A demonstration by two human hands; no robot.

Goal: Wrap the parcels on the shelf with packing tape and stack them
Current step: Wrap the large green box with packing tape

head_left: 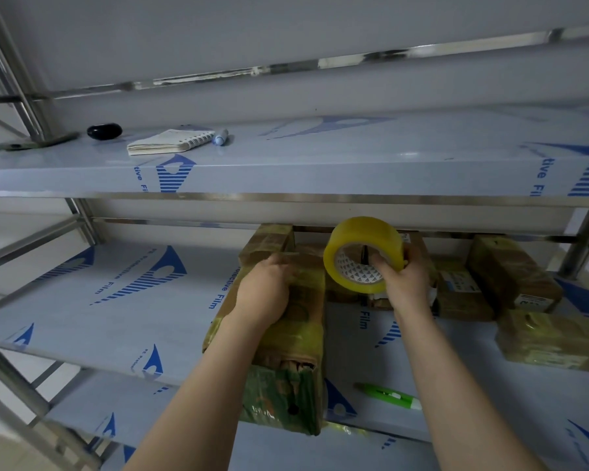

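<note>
A long cardboard parcel (300,338), brown with green print and bands of yellowish tape, lies lengthwise on the middle shelf (123,300). My left hand (264,292) rests on its top, fingers curled over the far part. My right hand (403,277) grips a yellow roll of packing tape (361,243), thumb inside the core, held above the shelf just right of the parcel. Several smaller taped parcels (514,273) lie behind and to the right, and one more (551,338) sits nearer at the right edge.
A green utility knife (388,396) lies on the shelf near my right forearm. The upper shelf (354,158) carries a spiral notebook (170,141), a blue marker (220,136) and a black object (104,131). Steel uprights stand at both sides.
</note>
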